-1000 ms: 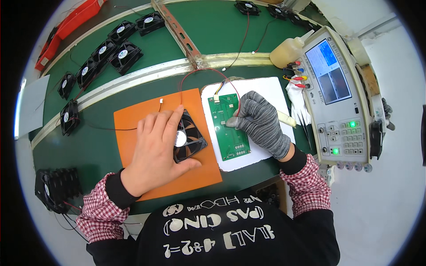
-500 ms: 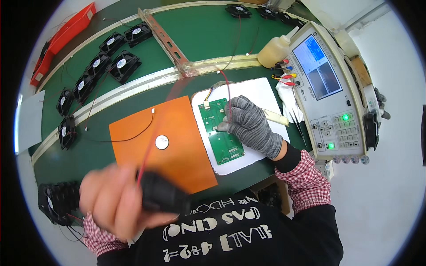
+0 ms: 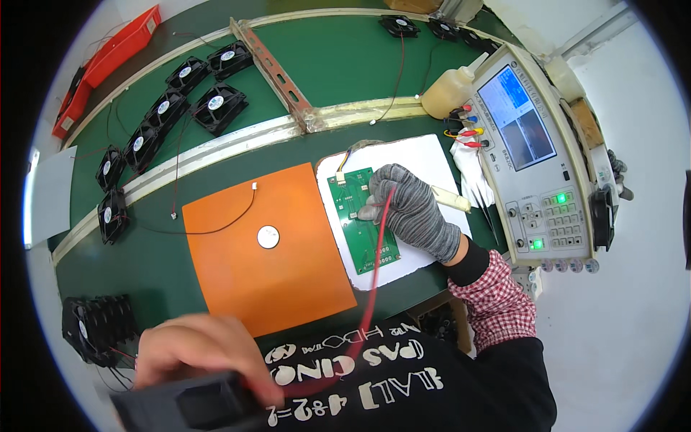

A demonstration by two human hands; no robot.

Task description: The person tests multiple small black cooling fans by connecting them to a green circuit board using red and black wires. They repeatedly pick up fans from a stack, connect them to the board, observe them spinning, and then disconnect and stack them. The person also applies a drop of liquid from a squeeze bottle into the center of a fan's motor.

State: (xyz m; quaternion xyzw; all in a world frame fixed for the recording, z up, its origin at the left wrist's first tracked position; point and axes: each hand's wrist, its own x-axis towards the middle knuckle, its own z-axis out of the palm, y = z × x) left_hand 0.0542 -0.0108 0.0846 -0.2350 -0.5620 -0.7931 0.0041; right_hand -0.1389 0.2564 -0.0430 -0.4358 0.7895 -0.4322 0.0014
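At the lower left my bare left hand (image 3: 205, 353) is closed round a square black cooling fan (image 3: 191, 403), close to my chest and partly blurred. From the fan a red cable (image 3: 374, 281) curves up to my right hand (image 3: 412, 209), which wears a grey fingerless-style knitted glove. Its fingers are closed around the cable's upper end, hiding whatever connector is there. Beneath those fingers lies a green circuit board (image 3: 356, 237) on a white board (image 3: 432, 162); a small cable with coloured wires plugs into the circuit board's far end.
An orange mat (image 3: 288, 277) with a white round disc (image 3: 268, 237) lies left of centre. Several black fans (image 3: 162, 108) line the far left, with a stack (image 3: 90, 327) nearer. On the right stand a test instrument (image 3: 533, 158), a yellowish bottle (image 3: 446, 92) and tweezers (image 3: 484, 205).
My left hand has brought the fan down toward my body, and the red cable now stretches from it to my right hand. The right hand stays over the circuit board.
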